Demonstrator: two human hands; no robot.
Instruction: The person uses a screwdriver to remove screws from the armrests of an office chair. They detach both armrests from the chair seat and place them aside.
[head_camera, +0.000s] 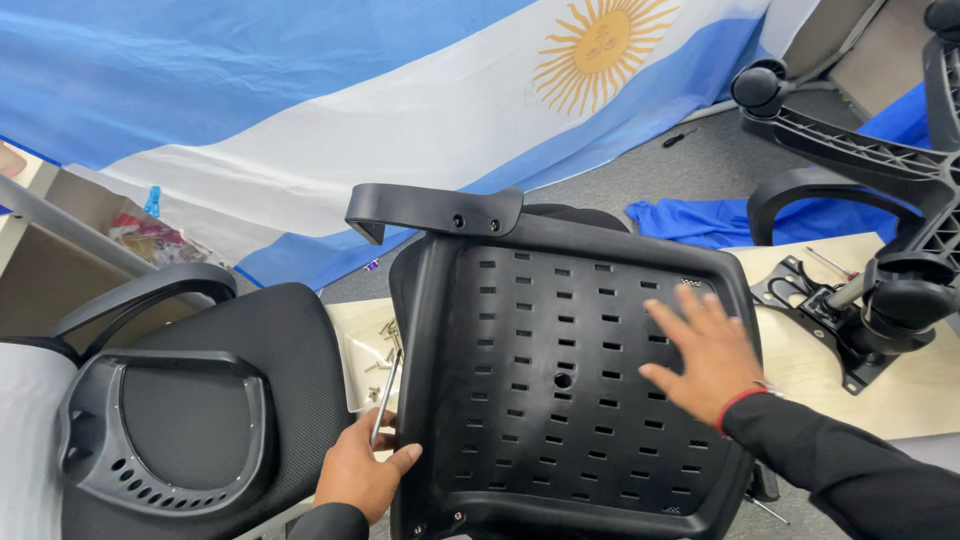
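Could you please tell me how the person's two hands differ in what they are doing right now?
The left hand is curled at the seat pan's left edge, gripping a slim metal tool; the right hand holds nothing. The left hand's fingers are closed, whereas the right hand lies flat, fingers spread, on the pan's slotted underside. Both wear dark sleeves and touch the same black plastic seat pan.
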